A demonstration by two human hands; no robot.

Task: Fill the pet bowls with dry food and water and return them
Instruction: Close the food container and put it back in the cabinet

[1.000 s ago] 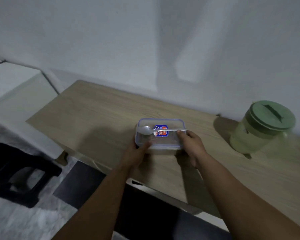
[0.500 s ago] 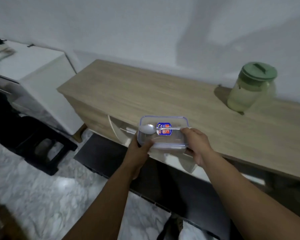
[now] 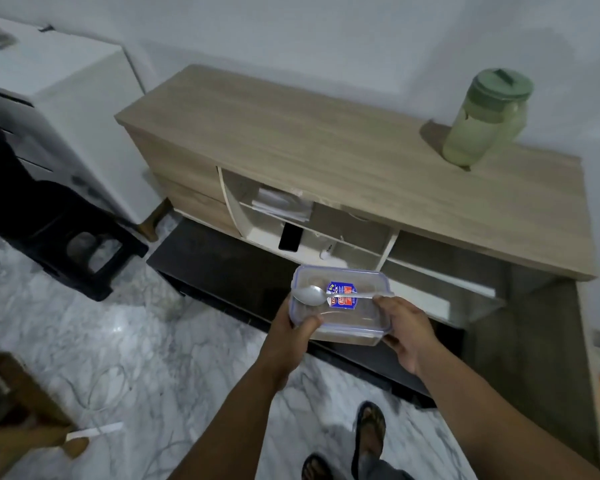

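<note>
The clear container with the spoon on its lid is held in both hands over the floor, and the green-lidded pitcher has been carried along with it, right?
Not quite. The head view shows the clear container, spoon on its lid, held by the left hand and right hand over the floor, but the green-lidded pitcher stands on the wooden cabinet, not carried along.

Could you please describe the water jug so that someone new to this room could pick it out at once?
Find the long wooden cabinet against the white wall. On its top, at the far right end near the wall, stands the jug. It is the only thing on that top: pale translucent green with a darker green lid.
</note>
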